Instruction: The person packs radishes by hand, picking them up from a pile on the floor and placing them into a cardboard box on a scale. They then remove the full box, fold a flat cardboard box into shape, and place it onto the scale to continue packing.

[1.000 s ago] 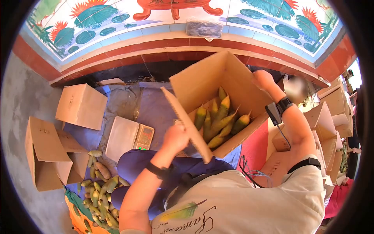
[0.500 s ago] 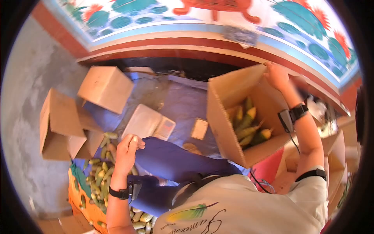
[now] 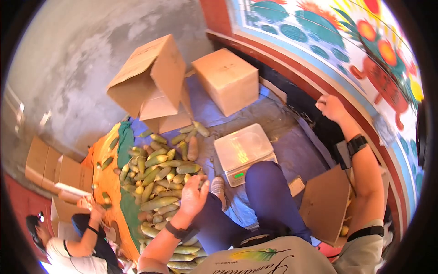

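Left hand (image 3: 194, 195), half-curled and apparently empty, is by uncountably many green vegetables (image 3: 159, 176), the right hand (image 3: 333, 108), loosely bent, also seemingly empty, with one scale (image 3: 242, 142) between, one closed carton (image 3: 226, 77) behind, one carton (image 3: 325, 203) partly hidden by the right forearm (image 3: 368, 182), and shirt (image 3: 292, 258) script half-legible.

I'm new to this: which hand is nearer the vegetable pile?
Left. The left hand is beside the vegetable pile; the right hand is farther off, beyond the scale.
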### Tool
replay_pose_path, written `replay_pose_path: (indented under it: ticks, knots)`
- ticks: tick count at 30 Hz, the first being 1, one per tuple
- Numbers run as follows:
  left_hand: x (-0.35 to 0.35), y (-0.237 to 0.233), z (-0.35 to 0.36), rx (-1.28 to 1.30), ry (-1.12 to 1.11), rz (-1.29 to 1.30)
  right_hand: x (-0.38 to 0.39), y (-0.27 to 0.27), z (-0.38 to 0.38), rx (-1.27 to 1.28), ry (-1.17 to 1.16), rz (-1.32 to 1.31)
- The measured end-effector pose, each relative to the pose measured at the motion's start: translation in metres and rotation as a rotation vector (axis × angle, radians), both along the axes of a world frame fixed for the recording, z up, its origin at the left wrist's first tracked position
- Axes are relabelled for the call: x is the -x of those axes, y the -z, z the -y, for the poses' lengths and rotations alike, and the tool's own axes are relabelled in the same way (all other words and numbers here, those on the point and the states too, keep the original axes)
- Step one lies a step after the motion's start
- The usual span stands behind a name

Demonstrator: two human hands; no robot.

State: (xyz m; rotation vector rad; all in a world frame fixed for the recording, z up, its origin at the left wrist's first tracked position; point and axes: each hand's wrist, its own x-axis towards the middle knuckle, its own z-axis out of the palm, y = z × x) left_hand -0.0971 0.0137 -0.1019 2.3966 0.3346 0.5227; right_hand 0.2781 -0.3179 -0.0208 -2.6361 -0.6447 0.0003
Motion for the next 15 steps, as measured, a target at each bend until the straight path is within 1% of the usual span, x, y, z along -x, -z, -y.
replay_pose_path:
  ticks: [1,2,3,4,5,6,7,8,9,10,11,12,14,15]
  knots:
    - [0.003,-0.003,0.001,0.008,-0.031,-0.016,-0.006,0.016,-0.014,0.017,0.013,0.0]
    - [0.006,-0.005,0.0,-0.027,-0.03,0.004,-0.017,0.041,-0.023,0.083,0.001,0.025]
    - [0.009,-0.005,-0.003,0.0,-0.048,0.008,-0.017,0.061,-0.03,0.178,0.001,0.027]
    - [0.012,-0.005,-0.004,0.029,-0.055,0.01,-0.024,0.103,-0.028,0.201,0.013,0.117]
    - [0.022,-0.004,-0.001,0.033,-0.063,0.004,-0.008,0.128,-0.025,0.279,0.079,0.052]
    - [0.026,-0.005,-0.002,0.028,-0.095,-0.008,-0.004,0.163,-0.015,0.366,0.092,0.001]
    - [0.027,-0.006,-0.002,0.029,-0.11,-0.025,0.004,0.197,-0.003,0.453,0.152,-0.038]
    - [0.03,-0.006,-0.002,0.037,-0.082,-0.03,0.003,0.246,0.019,0.548,0.227,-0.131]
    - [0.037,-0.007,-0.004,0.01,-0.102,-0.031,0.025,0.253,0.029,0.6,0.274,-0.211]
    - [0.035,-0.005,-0.007,-0.019,-0.101,-0.041,0.054,0.29,0.064,0.707,0.329,-0.189]
    - [0.037,-0.006,-0.007,-0.018,-0.079,-0.05,0.069,0.293,0.077,0.884,0.266,-0.23]
    - [0.037,-0.008,-0.007,0.001,-0.094,-0.069,0.078,0.3,0.086,0.884,0.282,-0.248]
    - [0.029,-0.009,-0.01,0.017,-0.083,-0.092,0.086,0.309,0.099,1.093,0.305,-0.234]
    - [0.027,-0.01,-0.01,0.028,-0.103,-0.096,0.093,0.309,0.097,1.217,0.26,-0.19]
